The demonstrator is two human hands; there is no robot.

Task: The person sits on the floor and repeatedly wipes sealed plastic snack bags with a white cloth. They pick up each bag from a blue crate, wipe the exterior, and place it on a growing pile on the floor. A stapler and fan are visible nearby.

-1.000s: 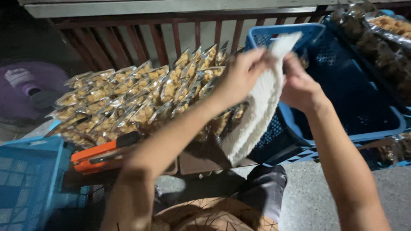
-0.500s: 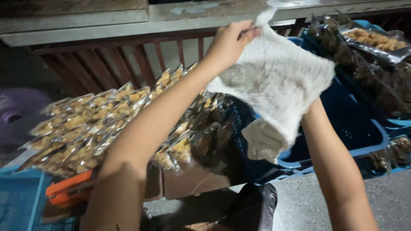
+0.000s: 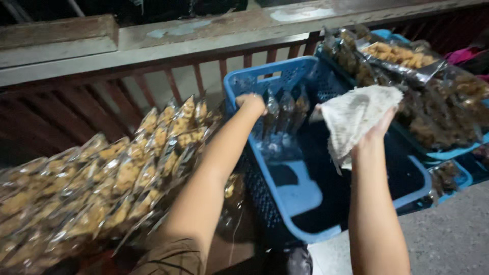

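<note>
Blue plastic crate (image 3: 265, 203) with perforated walls occupies the centre of the frame; a few clear packets stand against its far inner wall. Left hand (image 3: 251, 103) is closed over the crate's upper left rim. Right hand (image 3: 374, 136), at centre right, is raised above the crate interior with fingers closed on a white cloth (image 3: 356, 119). Cloth appearance: off-white, coarse weave, greyish soiling, bunched into folds, with a frayed lower edge hanging just beside the wrist.

Left of the crate, rows of clear snack packets (image 3: 102, 183) holding golden-brown pieces lie overlapped and tilted. At upper right, a second blue crate (image 3: 448, 153) carries bags of darker brown snacks (image 3: 448, 102). A red-brown wooden railing (image 3: 153, 86) runs across the upper frame under a pale weathered ledge (image 3: 204, 35). Grey concrete floor (image 3: 453, 234) shows at lower right.
</note>
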